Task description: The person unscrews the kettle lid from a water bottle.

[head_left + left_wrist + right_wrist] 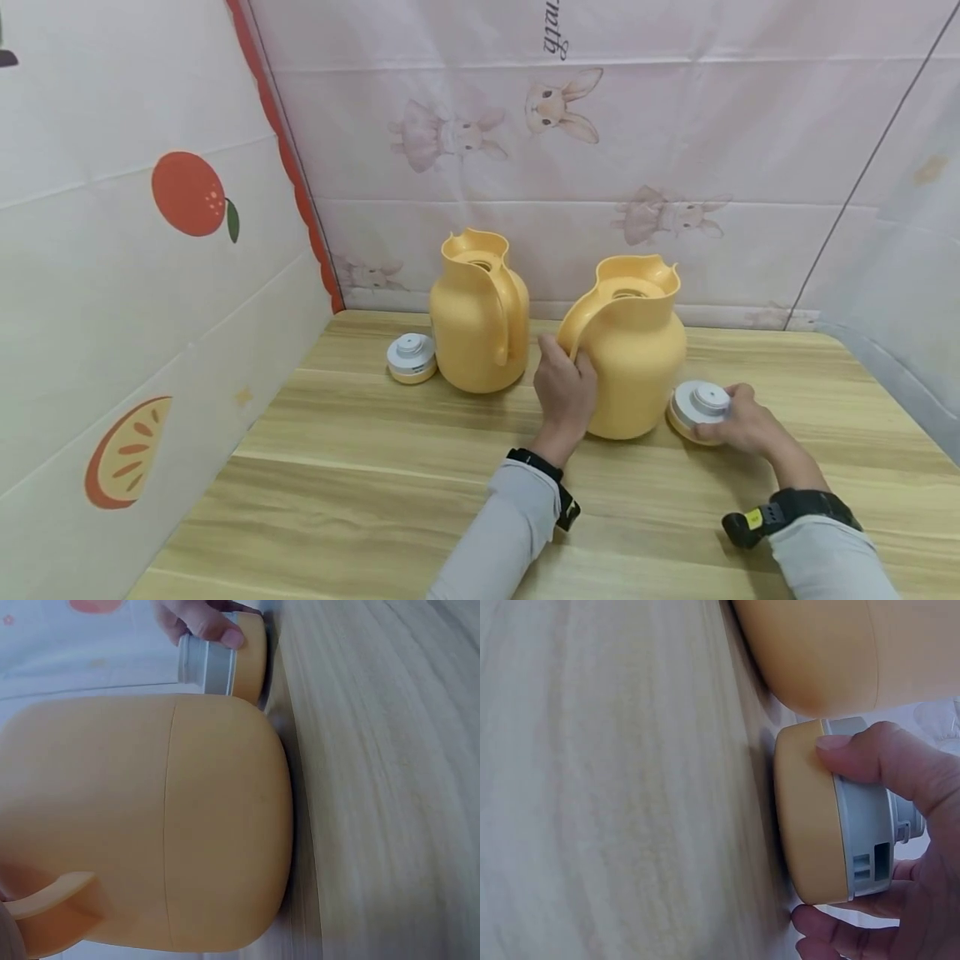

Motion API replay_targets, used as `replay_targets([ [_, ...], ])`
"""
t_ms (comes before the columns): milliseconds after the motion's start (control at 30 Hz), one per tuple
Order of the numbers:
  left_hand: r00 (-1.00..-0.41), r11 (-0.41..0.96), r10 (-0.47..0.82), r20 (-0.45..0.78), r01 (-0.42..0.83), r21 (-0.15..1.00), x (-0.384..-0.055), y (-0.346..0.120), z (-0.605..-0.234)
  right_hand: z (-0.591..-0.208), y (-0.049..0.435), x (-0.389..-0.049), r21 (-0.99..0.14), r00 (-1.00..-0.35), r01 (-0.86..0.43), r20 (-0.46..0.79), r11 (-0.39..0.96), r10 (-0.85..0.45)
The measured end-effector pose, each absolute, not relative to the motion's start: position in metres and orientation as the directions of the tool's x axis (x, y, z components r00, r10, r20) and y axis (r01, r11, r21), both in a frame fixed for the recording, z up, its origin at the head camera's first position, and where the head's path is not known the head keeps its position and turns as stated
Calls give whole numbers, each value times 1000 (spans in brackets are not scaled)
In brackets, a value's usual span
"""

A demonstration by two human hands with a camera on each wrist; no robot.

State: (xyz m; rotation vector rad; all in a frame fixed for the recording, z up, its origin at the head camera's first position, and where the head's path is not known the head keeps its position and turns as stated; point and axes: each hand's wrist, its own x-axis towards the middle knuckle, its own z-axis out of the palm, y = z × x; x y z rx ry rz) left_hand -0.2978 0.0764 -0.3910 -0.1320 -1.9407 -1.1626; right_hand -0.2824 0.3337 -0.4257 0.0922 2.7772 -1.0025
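My left hand (564, 388) grips the handle of a yellow vacuum jug (636, 367), which stands upright with its lid off. To the right of that jug, my right hand (746, 421) holds a round lid (697, 408) by its sides, grey plug part up and yellow part down. In the right wrist view, the thumb presses the near side of the lid (810, 817) and the other fingers reach round its far side. The lid is at the tabletop, close beside the jug (217, 825); whether they touch I cannot tell.
A second yellow jug (476, 333), also without its lid, stands to the left, handle toward the right. Beside it lies another upturned lid (412, 358). All sit on a wood-grain table (360, 500), with a rabbit-printed cloth (480, 75) behind and a fruit-printed wall (90, 275) at left.
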Motion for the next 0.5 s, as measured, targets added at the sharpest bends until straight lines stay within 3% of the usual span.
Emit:
replay_targets([
  [267, -650, 570, -316, 691, 452, 686, -306, 84, -391, -424, 331, -285, -627, -979, 143, -203, 766, 17],
  [500, -626, 608, -325, 709, 436, 663, -314, 89, -392, -422, 328, -289, -634, -972, 196, -229, 748, 60],
])
